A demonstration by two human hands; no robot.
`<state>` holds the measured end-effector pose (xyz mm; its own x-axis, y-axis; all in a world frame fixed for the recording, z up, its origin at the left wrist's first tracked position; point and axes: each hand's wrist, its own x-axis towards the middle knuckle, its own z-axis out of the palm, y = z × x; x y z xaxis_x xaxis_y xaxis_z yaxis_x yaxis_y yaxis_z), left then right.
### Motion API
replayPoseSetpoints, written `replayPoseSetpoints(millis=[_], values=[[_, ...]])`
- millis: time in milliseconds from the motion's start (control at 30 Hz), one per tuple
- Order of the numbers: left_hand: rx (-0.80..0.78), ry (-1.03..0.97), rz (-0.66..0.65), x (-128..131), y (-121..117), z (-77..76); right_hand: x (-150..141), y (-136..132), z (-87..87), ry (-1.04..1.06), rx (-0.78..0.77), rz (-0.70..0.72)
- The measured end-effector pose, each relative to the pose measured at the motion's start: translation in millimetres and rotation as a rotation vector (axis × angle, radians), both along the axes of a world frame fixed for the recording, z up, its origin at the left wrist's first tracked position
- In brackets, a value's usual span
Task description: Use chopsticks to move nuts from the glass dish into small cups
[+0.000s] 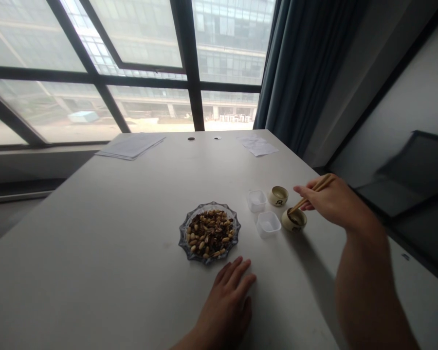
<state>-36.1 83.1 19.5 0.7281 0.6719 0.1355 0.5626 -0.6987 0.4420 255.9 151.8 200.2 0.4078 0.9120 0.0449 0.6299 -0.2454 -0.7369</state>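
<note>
Two chopsticks, clamped in the right hand, enter the cup at the glass bowl's three o'clock; sideways pressure could tip it. Tips seem obscured. Left hand, five o'clock: fingers apart.

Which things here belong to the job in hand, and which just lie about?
In the work:
chopsticks in right hand
near cup, holding their tips
probably far cup, two clear containers, glass dish of nuts

Lying about:
paper stack
loose paper
</note>
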Motion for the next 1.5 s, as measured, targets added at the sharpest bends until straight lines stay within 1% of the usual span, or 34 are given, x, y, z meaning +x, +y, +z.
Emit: replayPoseSetpoints(millis=[167,267,300,367,433,500,600,700,800,967,1233,1367,1500], values=[[0.002,-0.03,0.006,-1,0,-1.5,6,-9,5.2,0.0,0.037,-0.002],[0.009,-0.038,0.009,-1,0,-2.9,-6,-17,16.2,-0.033,0.101,0.008],[0.009,-0.035,0.009,-1,-1,-3.2,-14,-20,20.5,-0.034,0.131,0.04],[0.007,-0.023,0.008,-1,-1,-3.3,-34,-25,27.2,-0.021,0.181,0.152],[0.004,-0.014,0.007,-1,-1,-3.2,-54,-27,28.9,0.011,0.188,0.277],[0.003,-0.014,0.007,-1,-2,-3.1,-72,-24,24.9,0.055,0.151,0.396],[0.004,-0.026,0.008,-1,-2,-3.5,-91,-15,12.4,0.056,0.086,0.538],[0.002,-0.031,0.012,-1,-3,-4.0,-100,-6,0.3,-0.001,0.042,0.617],[-0.002,-0.021,0.013,0,-3,-3.8,-103,0,-7.0,-0.018,0.014,0.661],[-0.005,-0.017,0.015,0,-3,-3.7,-105,3,-12.5,-0.004,0.006,0.682],[0.003,-0.018,0.015,0,-2,-4.7,-106,6,-16.9,0.013,0.037,0.66],[0.002,-0.002,0.007,0,-2,-3.1,-104,1,-10.1,0.022,0.058,0.601],[-0.001,-0.011,0.007,-1,-2,-3.9,-92,-13,7.1,0.032,0.099,0.516]])
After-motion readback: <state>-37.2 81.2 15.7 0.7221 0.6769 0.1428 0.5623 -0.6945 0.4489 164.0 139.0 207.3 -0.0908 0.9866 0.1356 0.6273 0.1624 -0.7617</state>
